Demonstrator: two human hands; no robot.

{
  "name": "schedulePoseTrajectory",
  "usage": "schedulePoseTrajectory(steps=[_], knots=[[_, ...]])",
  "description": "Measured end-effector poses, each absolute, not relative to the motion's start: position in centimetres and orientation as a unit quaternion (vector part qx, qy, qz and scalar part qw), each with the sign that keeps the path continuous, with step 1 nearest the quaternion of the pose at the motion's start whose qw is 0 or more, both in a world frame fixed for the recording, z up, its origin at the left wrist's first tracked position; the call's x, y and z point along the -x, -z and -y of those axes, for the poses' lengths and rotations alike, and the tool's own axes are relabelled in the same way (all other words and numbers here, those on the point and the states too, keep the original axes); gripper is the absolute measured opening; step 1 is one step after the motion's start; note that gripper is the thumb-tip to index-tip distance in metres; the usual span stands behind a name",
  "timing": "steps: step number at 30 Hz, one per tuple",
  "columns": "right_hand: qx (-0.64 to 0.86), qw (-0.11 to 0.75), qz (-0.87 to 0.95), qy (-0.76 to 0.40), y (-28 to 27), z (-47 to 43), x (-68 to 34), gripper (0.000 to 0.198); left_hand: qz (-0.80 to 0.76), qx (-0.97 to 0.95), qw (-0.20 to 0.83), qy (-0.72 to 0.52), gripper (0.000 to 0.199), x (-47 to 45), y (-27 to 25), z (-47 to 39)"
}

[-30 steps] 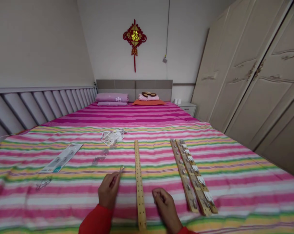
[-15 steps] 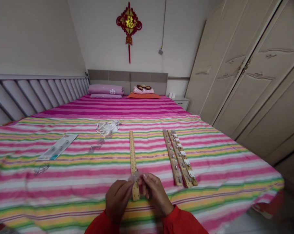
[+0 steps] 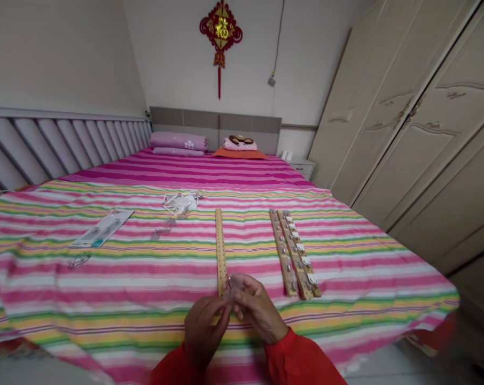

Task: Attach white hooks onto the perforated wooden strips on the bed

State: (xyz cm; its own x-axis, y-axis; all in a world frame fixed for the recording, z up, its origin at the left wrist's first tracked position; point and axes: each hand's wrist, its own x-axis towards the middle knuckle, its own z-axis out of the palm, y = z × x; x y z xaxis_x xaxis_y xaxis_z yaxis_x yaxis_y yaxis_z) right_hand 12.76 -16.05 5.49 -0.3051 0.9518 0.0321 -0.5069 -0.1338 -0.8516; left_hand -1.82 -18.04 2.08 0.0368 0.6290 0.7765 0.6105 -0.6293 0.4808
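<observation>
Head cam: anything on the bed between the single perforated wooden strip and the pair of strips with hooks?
Nothing. Between the single strip and the paired strips, the head view shows only bare striped bedsheet.

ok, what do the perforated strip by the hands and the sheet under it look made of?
Perforated strip: probably unfinished light wood, given the matte tan face and the row of small holes.
Sheet: woven cloth, matte, printed in pink, green and yellow stripes; it drapes and wrinkles at the bed edge.
</observation>
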Motion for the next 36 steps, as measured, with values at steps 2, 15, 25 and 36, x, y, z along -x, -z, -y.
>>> schedulePoseTrajectory(steps=[2,15,25,36], knots=[[0.325,0.508,0.488,-0.632,-6.1,15.7,-13.6,0.041,-0.437,-0.699,0.059,-0.562,0.012,2.1,-1.9,18.3],[0.305,0.479,0.418,-0.709,-4.3,15.5,-14.0,0.037,-0.473,-0.380,0.607,-0.514,0.043,2.0,-3.7,16.4],[0.336,0.482,0.388,-0.711,-3.7,14.7,-12.5,0.033,-0.466,-0.290,0.672,-0.497,0.048,2.2,-3.3,16.3],[0.408,0.516,0.378,-0.651,-1.9,13.3,-13.1,0.033,-0.595,-0.386,0.502,-0.495,0.052,3.2,-1.6,16.4]])
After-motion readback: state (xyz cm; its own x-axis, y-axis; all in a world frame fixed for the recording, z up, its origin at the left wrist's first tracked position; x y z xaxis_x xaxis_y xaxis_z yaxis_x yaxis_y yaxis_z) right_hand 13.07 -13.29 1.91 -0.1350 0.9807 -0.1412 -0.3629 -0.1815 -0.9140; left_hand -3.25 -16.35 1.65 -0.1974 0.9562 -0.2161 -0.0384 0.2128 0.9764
